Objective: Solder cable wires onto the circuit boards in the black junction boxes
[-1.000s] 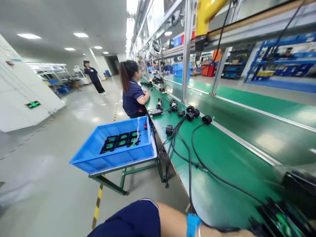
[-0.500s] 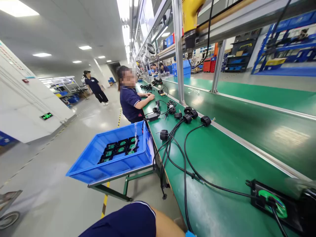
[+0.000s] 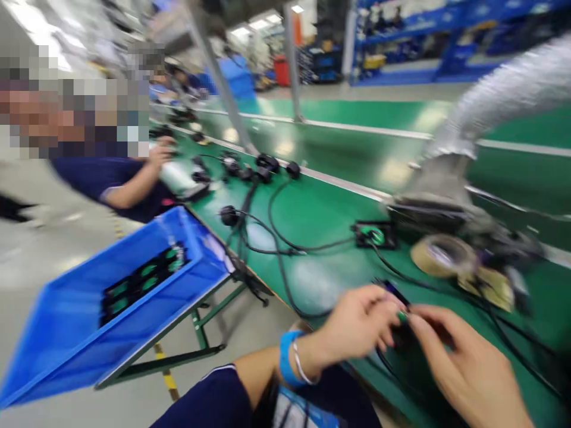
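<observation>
At lower left, one blue bin [image 3: 89, 321] holds dark trays. At lower center, the left hand [image 3: 357, 324] and right hand [image 3: 468, 362] pinch one small dark part [image 3: 398, 300] over the green surface [image 3: 330, 214]. Farther right lie two tape rolls [image 3: 441, 254].

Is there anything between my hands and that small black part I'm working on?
Nothing visible: the left hand and right hand already meet on the small black part at the table edge.
</observation>
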A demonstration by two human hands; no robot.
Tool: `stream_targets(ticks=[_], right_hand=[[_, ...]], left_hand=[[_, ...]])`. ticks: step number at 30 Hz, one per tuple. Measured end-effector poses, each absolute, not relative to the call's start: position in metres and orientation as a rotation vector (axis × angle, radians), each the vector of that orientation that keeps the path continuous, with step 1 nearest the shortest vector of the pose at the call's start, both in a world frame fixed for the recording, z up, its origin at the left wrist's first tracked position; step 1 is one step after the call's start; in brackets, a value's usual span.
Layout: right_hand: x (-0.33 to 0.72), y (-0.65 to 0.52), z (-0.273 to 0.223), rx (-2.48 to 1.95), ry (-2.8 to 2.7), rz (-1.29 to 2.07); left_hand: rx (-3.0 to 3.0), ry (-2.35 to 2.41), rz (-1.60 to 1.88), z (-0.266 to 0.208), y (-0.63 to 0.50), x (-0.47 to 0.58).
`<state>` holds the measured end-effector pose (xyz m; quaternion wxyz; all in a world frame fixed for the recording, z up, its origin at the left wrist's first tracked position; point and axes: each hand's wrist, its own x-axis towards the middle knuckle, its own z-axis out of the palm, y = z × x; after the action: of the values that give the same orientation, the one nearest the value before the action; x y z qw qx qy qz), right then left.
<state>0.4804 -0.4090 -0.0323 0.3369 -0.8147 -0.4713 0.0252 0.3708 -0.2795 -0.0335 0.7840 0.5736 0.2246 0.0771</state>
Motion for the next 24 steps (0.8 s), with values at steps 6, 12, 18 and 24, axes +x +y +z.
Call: stream_targets(ticks=[6,12,18,24], right_hand=[[0.454,-0.438,-0.028,-2.423,-1.275,0.374],[0.432,-0.428,-0.007,-2.506,-1.193,0.480],[0.463,-0.417,-0.029,-2.792,-0.865,0.537],[0.476,-0.412,-0.039,-2.700,-0.843,0.518]], left_hand=[[1.307,0.454,0.149,-0.016,-0.272,0.362],[1.453,0.441,0.349,0.014,-0.244,0.347],[1.893,0.349,0.045,-0.001,-0.229,0.382],[2.390,0.014,0.042,-0.006,-0.237,0.414]])
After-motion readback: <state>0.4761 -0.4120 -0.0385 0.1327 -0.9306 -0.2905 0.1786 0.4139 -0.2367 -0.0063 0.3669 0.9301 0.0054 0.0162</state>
